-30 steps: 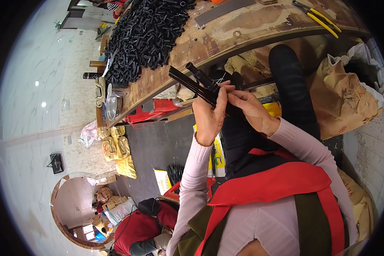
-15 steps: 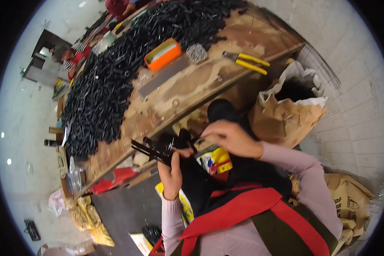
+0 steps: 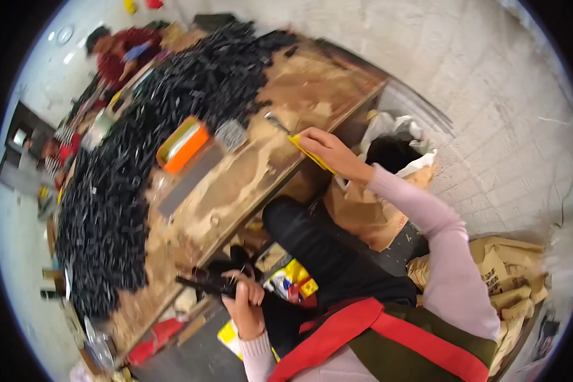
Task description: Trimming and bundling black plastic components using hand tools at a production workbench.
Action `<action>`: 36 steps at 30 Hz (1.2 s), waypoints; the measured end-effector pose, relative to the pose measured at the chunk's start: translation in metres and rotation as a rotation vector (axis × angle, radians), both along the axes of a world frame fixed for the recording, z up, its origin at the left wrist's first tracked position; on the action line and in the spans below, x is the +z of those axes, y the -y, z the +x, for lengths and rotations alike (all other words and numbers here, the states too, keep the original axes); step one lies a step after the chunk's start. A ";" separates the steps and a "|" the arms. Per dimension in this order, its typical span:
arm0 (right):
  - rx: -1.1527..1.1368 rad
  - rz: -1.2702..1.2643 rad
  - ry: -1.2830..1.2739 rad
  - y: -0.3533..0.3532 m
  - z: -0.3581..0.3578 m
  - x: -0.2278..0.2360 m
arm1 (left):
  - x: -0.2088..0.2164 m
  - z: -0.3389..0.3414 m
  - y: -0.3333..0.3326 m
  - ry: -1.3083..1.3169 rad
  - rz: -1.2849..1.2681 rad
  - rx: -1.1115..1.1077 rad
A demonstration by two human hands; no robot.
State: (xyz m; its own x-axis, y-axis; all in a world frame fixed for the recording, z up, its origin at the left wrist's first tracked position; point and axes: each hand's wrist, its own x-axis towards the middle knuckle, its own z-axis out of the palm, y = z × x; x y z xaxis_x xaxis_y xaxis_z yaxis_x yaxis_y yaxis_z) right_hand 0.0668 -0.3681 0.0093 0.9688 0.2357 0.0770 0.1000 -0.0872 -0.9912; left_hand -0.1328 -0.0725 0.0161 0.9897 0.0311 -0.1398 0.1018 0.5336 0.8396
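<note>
My left hand (image 3: 245,299) is closed around a bunch of slim black plastic pieces (image 3: 204,281), held low beside the table's near edge. The pieces are smeared by motion, so their exact kind cannot be told. Out over the near right part of the table, my right hand (image 3: 330,151) has its fingers wrapped on the yellow handles of a pair of pliers (image 3: 313,156). Their grey metal jaws point to the far left and lie close to the tabletop.
A big heap of black plastic parts (image 3: 108,210) covers the far left of the worn wooden table (image 3: 254,162). An orange box (image 3: 183,145), a silvery mesh block (image 3: 230,135) and a grey strip stand nearer. A paper sack (image 3: 363,210) is at right. Other people (image 3: 118,57) sit beyond.
My right hand has moved from beside the left hand up to the table and taken hold of the pliers. The left hand keeps its black pieces. The whole view has shifted.
</note>
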 end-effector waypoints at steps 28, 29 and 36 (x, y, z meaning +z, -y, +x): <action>0.856 -0.646 0.320 -0.079 -0.151 0.103 | 0.017 -0.044 0.003 0.123 0.161 -0.161; 1.011 -0.649 0.014 -0.080 -0.148 0.112 | 0.020 -0.044 0.003 0.110 0.187 -0.193; 0.562 -0.549 0.759 -0.070 -0.157 0.082 | 0.014 -0.036 0.003 0.089 0.138 -0.149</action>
